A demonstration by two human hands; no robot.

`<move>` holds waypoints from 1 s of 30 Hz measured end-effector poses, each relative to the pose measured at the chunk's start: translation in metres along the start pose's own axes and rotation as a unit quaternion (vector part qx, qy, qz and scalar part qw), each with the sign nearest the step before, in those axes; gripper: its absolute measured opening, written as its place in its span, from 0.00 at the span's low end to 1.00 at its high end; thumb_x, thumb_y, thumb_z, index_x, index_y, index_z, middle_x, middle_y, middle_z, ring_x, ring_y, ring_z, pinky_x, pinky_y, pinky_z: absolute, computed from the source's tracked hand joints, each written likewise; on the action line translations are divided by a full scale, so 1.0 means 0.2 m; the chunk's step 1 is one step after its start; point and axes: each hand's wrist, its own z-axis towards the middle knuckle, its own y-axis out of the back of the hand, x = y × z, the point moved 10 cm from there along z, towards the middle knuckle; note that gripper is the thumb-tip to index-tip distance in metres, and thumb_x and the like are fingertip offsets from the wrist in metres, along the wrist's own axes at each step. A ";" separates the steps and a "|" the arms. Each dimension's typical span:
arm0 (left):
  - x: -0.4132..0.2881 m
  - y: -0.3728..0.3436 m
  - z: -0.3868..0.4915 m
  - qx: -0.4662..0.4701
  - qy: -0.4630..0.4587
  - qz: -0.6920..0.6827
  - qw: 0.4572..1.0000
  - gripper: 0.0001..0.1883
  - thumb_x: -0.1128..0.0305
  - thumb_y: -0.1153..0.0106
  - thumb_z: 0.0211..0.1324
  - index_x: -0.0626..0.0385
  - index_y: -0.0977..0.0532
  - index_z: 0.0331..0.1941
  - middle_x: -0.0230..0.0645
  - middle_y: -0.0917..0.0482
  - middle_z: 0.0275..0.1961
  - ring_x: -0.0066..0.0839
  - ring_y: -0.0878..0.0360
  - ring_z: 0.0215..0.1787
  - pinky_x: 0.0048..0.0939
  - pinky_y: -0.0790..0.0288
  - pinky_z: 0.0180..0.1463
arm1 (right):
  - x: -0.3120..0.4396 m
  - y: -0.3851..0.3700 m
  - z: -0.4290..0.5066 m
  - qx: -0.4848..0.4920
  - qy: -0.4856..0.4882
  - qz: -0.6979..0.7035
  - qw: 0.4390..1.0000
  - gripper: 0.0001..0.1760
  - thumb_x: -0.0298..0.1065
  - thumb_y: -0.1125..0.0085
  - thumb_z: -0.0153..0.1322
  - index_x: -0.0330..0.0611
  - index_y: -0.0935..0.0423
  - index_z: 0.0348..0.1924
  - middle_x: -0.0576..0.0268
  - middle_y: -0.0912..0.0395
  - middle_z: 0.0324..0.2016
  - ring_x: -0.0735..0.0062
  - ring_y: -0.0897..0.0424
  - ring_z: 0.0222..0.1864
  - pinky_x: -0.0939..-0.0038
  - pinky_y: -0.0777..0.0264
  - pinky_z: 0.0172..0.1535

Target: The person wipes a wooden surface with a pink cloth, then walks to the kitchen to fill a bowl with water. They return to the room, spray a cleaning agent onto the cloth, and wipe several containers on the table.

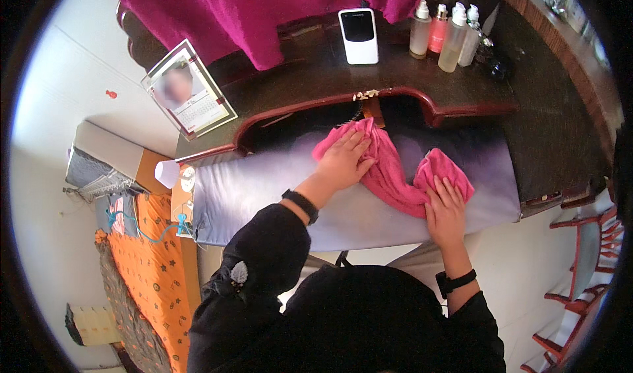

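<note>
A bunched pink towel (pixel 395 187) lies across the grey-purple cloth cover (pixel 356 224) of a board or table in front of me. My left hand (pixel 346 158) rests flat on the towel's left end, fingers a little apart, palm down. On the towel's lower right part lies my right hand (pixel 446 210), its fingers spread over the folded end. Neither hand visibly grips the fabric. Each wrist wears a black band. What is under the palms is hidden.
Behind stands a dark wooden dresser (pixel 306 86) with a framed calendar (pixel 190 93), a white device (pixel 358 37), several bottles (pixel 452 44) and a hanging magenta cloth (pixel 217 12). A power strip (pixel 187 185) is at the left, red chairs (pixel 583 259) at the right.
</note>
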 end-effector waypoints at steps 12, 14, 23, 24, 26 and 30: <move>0.21 0.16 -0.48 0.072 0.033 0.058 0.995 0.20 0.68 0.45 0.55 0.57 0.21 0.53 0.38 0.20 0.58 0.38 0.25 0.64 0.43 0.27 0.64 | 0.23 -0.09 -0.04 0.062 0.042 0.038 0.996 0.21 0.39 0.42 0.72 0.41 0.19 0.56 0.49 0.29 0.66 0.46 0.33 0.70 0.45 0.44 0.72; 0.36 0.25 -0.45 0.003 0.034 0.191 0.981 0.19 0.68 0.48 0.58 0.58 0.20 0.53 0.38 0.19 0.58 0.37 0.24 0.64 0.39 0.27 0.63 | 0.38 -0.15 -0.02 0.080 0.078 0.064 0.992 0.23 0.39 0.41 0.71 0.40 0.20 0.57 0.47 0.30 0.68 0.44 0.34 0.71 0.45 0.45 0.72; 0.76 0.23 -0.42 0.003 0.260 0.115 0.959 0.28 0.58 0.45 0.58 0.56 0.25 0.62 0.46 0.23 0.65 0.45 0.25 0.66 0.44 0.30 0.68 | 0.74 -0.30 0.04 0.112 0.139 0.112 0.978 0.26 0.38 0.37 0.68 0.42 0.22 0.59 0.49 0.31 0.68 0.46 0.34 0.71 0.47 0.45 0.73; 0.67 0.23 -0.45 0.008 0.233 0.100 0.967 0.28 0.61 0.42 0.55 0.54 0.24 0.62 0.47 0.22 0.64 0.46 0.24 0.65 0.45 0.29 0.67 | 0.72 -0.30 0.03 0.126 0.142 0.123 0.974 0.26 0.38 0.37 0.68 0.43 0.22 0.59 0.50 0.30 0.67 0.47 0.33 0.70 0.47 0.45 0.73; 0.51 0.18 -0.52 0.073 0.202 0.053 0.975 0.33 0.62 0.38 0.50 0.53 0.27 0.65 0.48 0.25 0.66 0.48 0.27 0.67 0.45 0.32 0.70 | 0.64 -0.26 0.01 0.137 0.153 0.165 0.965 0.25 0.38 0.37 0.69 0.44 0.22 0.58 0.52 0.29 0.67 0.49 0.33 0.70 0.47 0.44 0.73; 0.16 0.12 -0.51 0.103 0.099 -0.010 0.990 0.31 0.64 0.39 0.51 0.55 0.26 0.63 0.48 0.27 0.68 0.46 0.27 0.68 0.44 0.30 0.68 | 0.39 -0.20 0.00 0.113 0.126 0.116 0.979 0.25 0.37 0.39 0.71 0.46 0.23 0.61 0.53 0.29 0.67 0.49 0.32 0.70 0.47 0.43 0.72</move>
